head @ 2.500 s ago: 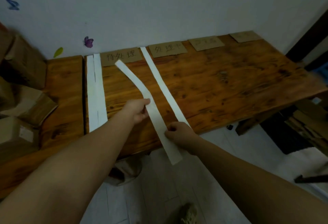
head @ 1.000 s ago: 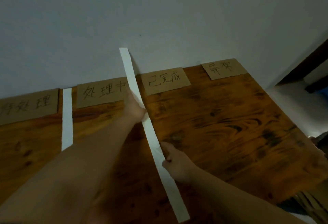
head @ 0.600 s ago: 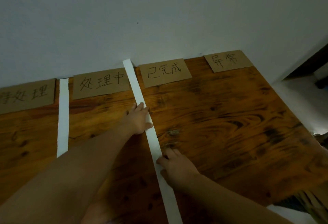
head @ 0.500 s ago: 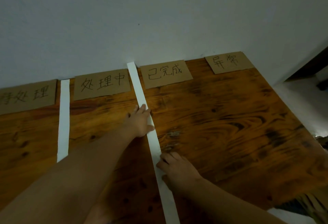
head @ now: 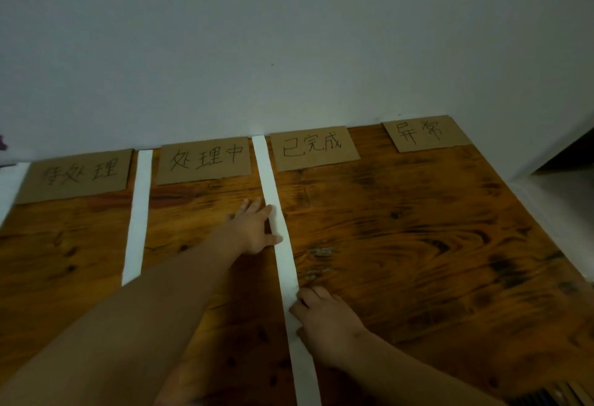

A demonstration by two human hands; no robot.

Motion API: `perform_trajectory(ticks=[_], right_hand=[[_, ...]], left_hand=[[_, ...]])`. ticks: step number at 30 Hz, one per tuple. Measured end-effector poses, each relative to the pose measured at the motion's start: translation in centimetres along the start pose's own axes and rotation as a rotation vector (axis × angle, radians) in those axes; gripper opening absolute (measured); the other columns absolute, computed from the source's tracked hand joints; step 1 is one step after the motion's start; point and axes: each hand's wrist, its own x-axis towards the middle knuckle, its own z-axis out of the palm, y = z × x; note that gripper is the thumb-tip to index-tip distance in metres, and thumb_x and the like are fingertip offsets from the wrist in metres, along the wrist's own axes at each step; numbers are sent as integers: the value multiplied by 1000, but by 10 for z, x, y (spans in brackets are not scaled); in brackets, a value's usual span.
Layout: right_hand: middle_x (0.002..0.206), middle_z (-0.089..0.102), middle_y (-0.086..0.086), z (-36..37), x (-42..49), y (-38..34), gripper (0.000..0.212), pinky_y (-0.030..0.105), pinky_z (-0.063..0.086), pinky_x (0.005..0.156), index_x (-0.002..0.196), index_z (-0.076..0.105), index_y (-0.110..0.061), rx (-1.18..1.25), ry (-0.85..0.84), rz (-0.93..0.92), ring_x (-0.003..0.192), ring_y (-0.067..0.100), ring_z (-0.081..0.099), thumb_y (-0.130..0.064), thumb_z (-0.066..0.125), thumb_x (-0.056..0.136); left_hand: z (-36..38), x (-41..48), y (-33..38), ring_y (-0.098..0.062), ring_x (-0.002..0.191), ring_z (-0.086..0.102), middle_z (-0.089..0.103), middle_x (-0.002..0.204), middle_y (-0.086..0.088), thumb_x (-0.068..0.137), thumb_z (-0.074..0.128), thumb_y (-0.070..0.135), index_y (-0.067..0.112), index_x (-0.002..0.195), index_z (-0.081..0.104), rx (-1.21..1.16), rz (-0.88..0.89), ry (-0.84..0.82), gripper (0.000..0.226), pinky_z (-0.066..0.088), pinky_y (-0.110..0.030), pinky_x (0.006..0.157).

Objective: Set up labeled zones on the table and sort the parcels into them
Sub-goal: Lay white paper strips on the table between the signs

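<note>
Left hand (head: 254, 229) flat, fingers straight and spread, thumb and index pressing white paper strip (head: 283, 264) onto table (head: 418, 245). Right hand (head: 324, 319) nearer on same strip, fingers bent, thumb on it; pinch or press unclear. Beyond left hand, strip passes between 处理中 label (head: 204, 160) and 已完成 label (head: 313, 148).

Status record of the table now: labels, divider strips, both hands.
labels: four cardboard cards along the wall: 待处理, 处理中, 已完成, 异常
laid strip: white paper, between 待处理 and 处理中
edge strip: at the left frame edge
current strip: between 处理中 and 已完成
left hand: flat fingers press current strip
right hand: bent fingers on its nearer part; pinch or press unclear
missing: no strip between 已完成 and 异常
parcels: none in view
</note>
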Motion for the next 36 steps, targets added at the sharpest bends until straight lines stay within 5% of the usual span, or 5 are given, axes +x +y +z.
perform_trajectory(ticks=[9,17,24,36], right_hand=[[146,35,9,-34,5,-26,45,41,38,106,140,42,-14,1,102,-18,132,27,34,-28,48,97],[154,28,9,-81,30,-142,55,42,29,113,148,33,-20,18,152,-70,141,29,26,-32,52,97],[135,46,10,-46,53,-289,48,39,41,103,138,44,-15,13,137,-65,125,30,44,-36,52,96],[137,43,12,24,107,-449,50,38,37,104,138,44,-11,1,-62,-208,127,31,41,-39,49,97]], left_hand=[[-15,-70,-49,-26,146,-10,-7,160,-1,91,49,51,29,152,5,-111,-127,109,78,6,-54,117],[-28,-181,-142,-30,147,-3,1,160,-7,92,45,54,24,152,11,-79,-245,218,75,10,-53,117],[15,-300,-271,-28,147,-4,-3,160,-5,92,49,51,25,152,11,-101,-308,144,75,11,-52,117],[80,-384,-413,-27,147,-5,0,160,-2,92,56,28,24,152,7,68,-355,1,78,7,-51,116]])
